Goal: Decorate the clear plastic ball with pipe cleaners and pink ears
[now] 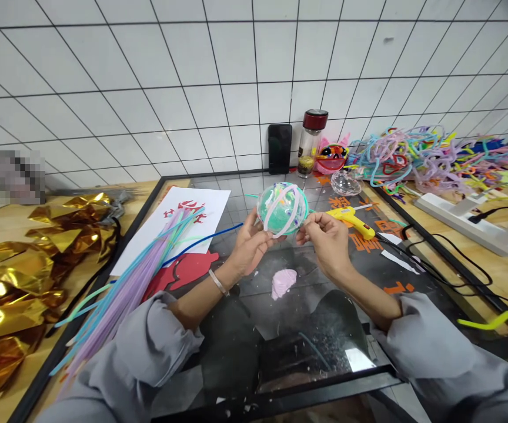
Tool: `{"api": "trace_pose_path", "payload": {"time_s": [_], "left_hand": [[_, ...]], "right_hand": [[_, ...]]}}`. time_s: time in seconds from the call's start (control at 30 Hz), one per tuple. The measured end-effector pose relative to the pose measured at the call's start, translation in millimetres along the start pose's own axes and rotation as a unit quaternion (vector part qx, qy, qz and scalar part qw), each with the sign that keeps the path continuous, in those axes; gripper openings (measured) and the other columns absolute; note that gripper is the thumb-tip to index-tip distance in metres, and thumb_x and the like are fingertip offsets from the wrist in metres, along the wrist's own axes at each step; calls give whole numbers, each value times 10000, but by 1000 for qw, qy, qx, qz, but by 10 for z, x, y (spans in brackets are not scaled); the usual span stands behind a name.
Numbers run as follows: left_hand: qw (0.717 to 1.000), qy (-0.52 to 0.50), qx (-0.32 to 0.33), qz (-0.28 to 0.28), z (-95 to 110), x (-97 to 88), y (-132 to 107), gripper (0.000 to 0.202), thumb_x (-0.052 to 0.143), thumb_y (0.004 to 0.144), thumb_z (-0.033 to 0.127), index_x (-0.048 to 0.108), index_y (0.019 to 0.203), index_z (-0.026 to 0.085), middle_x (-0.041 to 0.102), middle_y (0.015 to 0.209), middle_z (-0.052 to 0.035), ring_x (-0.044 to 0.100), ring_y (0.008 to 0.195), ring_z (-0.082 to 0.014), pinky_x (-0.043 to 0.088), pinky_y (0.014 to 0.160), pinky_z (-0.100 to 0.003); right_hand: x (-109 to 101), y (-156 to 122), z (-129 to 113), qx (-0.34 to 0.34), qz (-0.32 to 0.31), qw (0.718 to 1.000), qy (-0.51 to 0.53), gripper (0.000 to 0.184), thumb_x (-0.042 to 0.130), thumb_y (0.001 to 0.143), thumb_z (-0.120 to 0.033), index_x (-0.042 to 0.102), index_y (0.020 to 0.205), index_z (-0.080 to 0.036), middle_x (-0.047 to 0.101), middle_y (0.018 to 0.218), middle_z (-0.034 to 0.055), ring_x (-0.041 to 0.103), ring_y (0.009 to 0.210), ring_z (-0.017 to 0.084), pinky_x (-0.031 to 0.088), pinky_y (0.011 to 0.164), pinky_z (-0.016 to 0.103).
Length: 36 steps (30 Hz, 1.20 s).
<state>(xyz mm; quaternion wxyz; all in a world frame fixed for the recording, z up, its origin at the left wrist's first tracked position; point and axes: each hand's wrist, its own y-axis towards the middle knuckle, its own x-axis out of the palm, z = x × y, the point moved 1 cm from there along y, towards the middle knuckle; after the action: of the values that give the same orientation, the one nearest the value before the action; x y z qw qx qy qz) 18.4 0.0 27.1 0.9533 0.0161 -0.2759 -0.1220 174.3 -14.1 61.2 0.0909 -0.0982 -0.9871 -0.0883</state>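
A clear round ball (283,208), green inside and banded with pale pink and teal fuzzy strips, is held up above the dark glass tabletop. My left hand (254,244) grips it from the lower left, thumb on its front. At the ball's right edge, the fingers of my right hand (327,235) are pinched together; whatever lies between them is hidden. Just beyond that hand lies a yellow glue gun (353,222). Below the ball, a crumpled pale pink lump (284,284) rests on the glass.
Left: purple and blue pipe cleaners (133,282), white paper (210,202), a red cutout (192,270) and gold foil (11,276). Back: a phone (279,150), a glass bottle (309,144), a pink figure (332,155). Right: tangled pipe cleaners (413,155), a power strip (465,223), black cables (452,249).
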Motion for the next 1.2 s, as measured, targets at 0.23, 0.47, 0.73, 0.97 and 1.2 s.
{"api": "trace_pose_path", "payload": {"time_s": [0.23, 0.47, 0.73, 0.97, 1.2], "left_hand": [[1000, 24, -2, 0, 38, -82, 41, 766, 728, 678, 178, 473, 1390, 301, 620, 1293, -53, 647, 1096, -237, 573, 961, -467], [998, 60, -11, -8, 87, -183, 90, 801, 699, 644, 179, 486, 1410, 279, 597, 1365, -73, 636, 1125, -256, 600, 891, -400], [975, 212, 60, 38, 76, -310, 150, 662, 659, 662, 138, 607, 1318, 205, 605, 1403, -92, 620, 1177, -259, 566, 835, -292], [962, 253, 81, 57, 39, -355, 172, 559, 636, 683, 147, 674, 1240, 181, 707, 1241, -74, 669, 876, -159, 540, 752, -256], [965, 245, 70, 60, -9, -341, 159, 502, 698, 749, 284, 667, 1238, 174, 723, 1183, -84, 667, 862, -160, 567, 773, -294]], "right_hand": [[-81, 34, 55, 17, -39, 998, -53, 95, 637, 602, -262, 564, 612, -201, 580, 571, -44, 559, 537, 98, 497, 543, 238], [-189, 93, 75, 14, -76, 997, 5, 634, 785, 524, -167, 539, 1095, -285, 634, 1056, -15, 627, 774, 125, 527, 679, 264], [-408, 212, 174, 69, -205, 975, -42, 562, 781, 656, -264, 645, 1201, -274, 670, 1207, 52, 674, 925, 188, 548, 826, 355], [-469, 311, 297, 82, -217, 972, -41, 440, 872, 613, -369, 717, 999, -227, 753, 1003, 39, 704, 939, 208, 552, 889, 376], [-483, 348, 439, 81, -182, 980, -19, 597, 912, 573, -356, 653, 1095, -227, 729, 902, 7, 690, 830, 162, 573, 788, 322]]}}
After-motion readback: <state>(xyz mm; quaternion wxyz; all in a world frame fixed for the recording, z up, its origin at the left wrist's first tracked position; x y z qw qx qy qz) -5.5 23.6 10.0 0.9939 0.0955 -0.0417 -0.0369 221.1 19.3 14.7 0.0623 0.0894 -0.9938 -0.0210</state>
